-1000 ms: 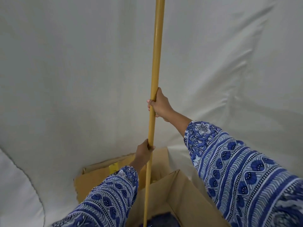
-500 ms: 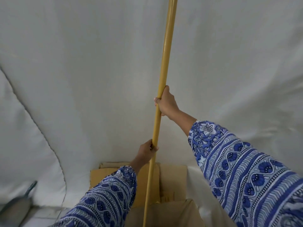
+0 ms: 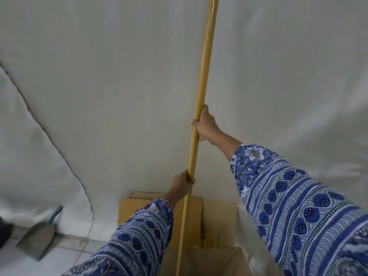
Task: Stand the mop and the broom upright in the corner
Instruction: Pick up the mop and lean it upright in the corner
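Note:
A long yellow pole handle [image 3: 205, 62] stands nearly upright in front of a white sheet-covered wall, tilted slightly to the right at the top. Its head is hidden below the frame, so I cannot tell whether it is the mop or the broom. My right hand [image 3: 206, 124] grips the handle higher up. My left hand [image 3: 182, 184] grips it lower down. Both arms wear blue patterned sleeves. No second pole is in view.
Flattened cardboard sheets [image 3: 137, 206] lean against the wall behind the pole, and an open cardboard box [image 3: 215, 259] sits below it. A grey dustpan with a teal handle [image 3: 37, 240] rests on the tiled floor at the lower left. White cloth [image 3: 99, 96] covers the walls.
The view has swung left and up: the dustpan and floor came into sight and the box dropped lower. Both hands keep their grip on the handle, which now leans slightly more rightward.

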{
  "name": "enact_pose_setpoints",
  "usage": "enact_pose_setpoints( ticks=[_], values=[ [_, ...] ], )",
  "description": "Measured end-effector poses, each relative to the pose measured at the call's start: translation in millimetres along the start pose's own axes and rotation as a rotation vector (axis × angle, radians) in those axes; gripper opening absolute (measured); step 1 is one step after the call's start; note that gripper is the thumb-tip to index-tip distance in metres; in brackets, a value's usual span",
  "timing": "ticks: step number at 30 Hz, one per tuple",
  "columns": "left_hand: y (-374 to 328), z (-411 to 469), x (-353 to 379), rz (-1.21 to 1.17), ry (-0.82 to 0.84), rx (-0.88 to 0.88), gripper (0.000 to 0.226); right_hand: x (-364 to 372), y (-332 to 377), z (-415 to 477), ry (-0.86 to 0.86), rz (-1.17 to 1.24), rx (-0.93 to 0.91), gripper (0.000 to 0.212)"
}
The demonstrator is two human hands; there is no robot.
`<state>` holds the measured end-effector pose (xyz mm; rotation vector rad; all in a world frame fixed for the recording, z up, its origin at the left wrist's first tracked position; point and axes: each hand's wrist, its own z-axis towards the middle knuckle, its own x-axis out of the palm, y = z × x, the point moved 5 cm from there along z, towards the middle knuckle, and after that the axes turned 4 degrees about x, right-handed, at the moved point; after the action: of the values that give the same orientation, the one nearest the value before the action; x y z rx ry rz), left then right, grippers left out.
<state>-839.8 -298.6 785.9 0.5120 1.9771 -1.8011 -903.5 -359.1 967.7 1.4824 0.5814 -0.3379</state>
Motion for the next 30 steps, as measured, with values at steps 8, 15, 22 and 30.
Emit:
enact_pose_setpoints(
  ticks=[8,15,22,30],
  values=[
    [18.8,6.0,16.1,0.031,-0.019,-0.062,0.017,12.2,-22.5,3.1,-0.017,-0.040,0.004,0.040],
    [28.8,23.6,9.6,0.029,-0.067,-0.110,0.004,17.4,-25.7,16.5,0.028,0.052,0.065,0.035],
    [40.3,15.7,-4.7,-0.015,-0.175,-0.162,0.010,39.1,-15.2,17.6,0.037,0.062,-0.009,0.032],
    [37.5,16.6,-17.6,0.059,-0.074,-0.169,0.004,43.9,-10.1,16.4,0.043,0.052,0.004,0.037]
  ],
)
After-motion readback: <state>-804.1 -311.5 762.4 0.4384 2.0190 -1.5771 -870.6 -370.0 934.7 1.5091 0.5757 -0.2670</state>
